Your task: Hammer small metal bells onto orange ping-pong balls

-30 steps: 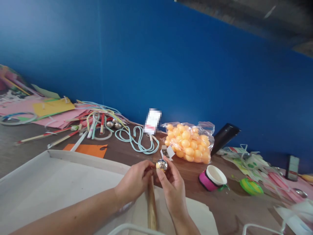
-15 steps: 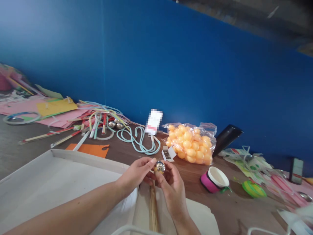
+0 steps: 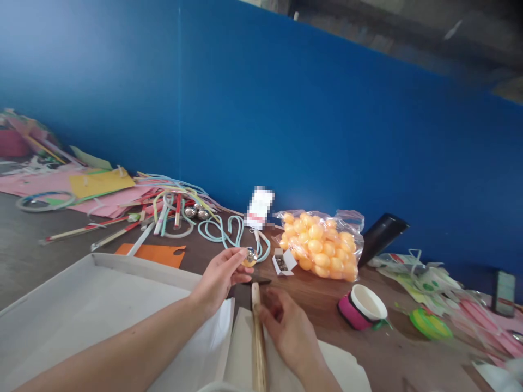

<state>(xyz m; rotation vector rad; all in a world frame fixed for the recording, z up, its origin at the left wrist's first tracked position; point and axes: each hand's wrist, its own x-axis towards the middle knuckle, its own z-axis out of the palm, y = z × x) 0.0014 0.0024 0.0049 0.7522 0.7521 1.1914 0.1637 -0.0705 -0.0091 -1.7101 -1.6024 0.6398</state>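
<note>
Left grip (image 3: 218, 276) pinching ball (image 3: 250, 257), tray rim (image 3: 155, 268) beneath

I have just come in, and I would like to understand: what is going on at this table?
A person's left hand holds a shiny silver ball in its fingers, above the table. The right hand is loosely curled beside a wooden handle; whether it touches it is unclear. Beyond the hands are a small open white box and a clear bag of orange balls.
</note>
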